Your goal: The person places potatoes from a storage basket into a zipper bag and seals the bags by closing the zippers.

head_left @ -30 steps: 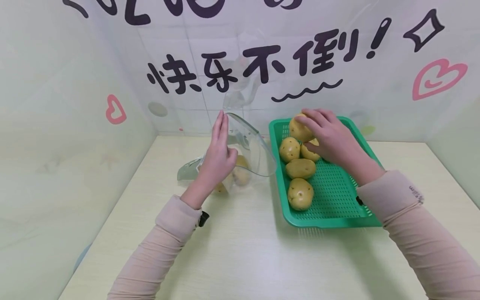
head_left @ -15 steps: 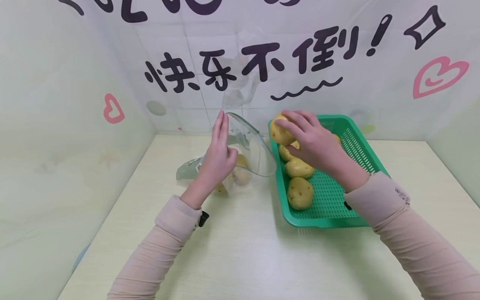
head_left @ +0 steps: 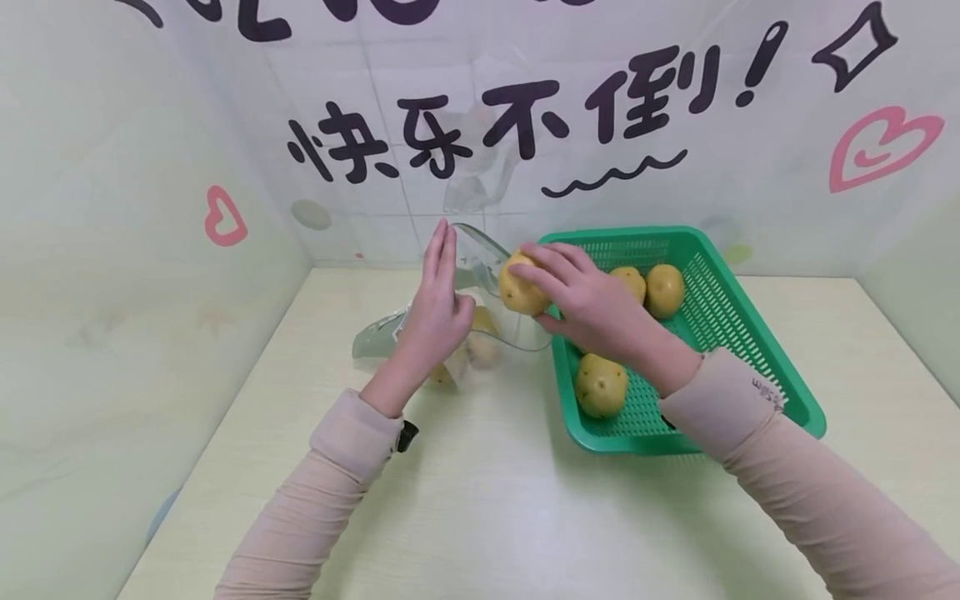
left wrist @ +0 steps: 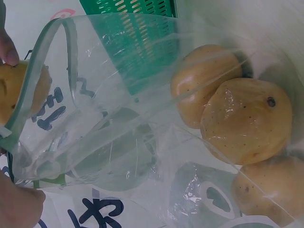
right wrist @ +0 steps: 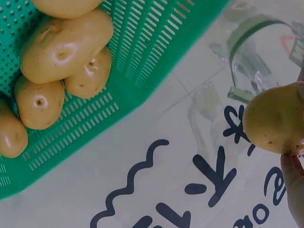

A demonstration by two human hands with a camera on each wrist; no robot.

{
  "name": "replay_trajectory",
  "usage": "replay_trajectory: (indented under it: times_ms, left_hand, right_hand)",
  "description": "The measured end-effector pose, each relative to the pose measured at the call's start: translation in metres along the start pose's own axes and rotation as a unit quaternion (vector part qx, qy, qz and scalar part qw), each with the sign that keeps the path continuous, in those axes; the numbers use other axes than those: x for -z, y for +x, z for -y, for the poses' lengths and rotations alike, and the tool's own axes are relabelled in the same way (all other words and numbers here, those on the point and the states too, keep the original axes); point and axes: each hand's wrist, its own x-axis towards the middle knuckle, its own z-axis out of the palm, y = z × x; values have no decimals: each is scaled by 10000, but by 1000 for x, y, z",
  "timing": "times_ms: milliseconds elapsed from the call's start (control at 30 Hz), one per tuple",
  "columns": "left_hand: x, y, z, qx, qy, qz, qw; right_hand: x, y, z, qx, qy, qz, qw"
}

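My left hand pinches the rim of a clear zip bag, whose mouth gapes toward the right. Three potatoes show through the plastic at the bag's bottom in the left wrist view. With its fingers and thumb my right hand grips another potato, overlapping the bag's mouth in the head view. That potato appears at the right edge of the right wrist view, with the bag's rim beyond it.
A green plastic basket stands right of the bag with several potatoes in it. My right forearm crosses over its front side. A printed sheet with black lettering hangs behind the pale table.
My right hand has carried the potato left, from above the basket to the bag's mouth. My left hand has stayed in place on the bag.
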Motion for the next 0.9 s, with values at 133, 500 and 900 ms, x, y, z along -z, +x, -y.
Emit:
replay_trajectory:
  times_ms: [133, 500, 900]
  left_hand:
    - [1, 0, 0, 63, -29, 42, 10000]
    - [1, 0, 2, -7, -84, -55, 9999]
    - [3, -4, 4, 97, -140, 129, 9998]
  right_hand:
    - [-7, 0, 2, 63, 25, 205, 9998]
    - [-19, 4, 4, 162, 271, 434, 9986]
    - [-21, 14, 9, 14, 532, 496, 9973]
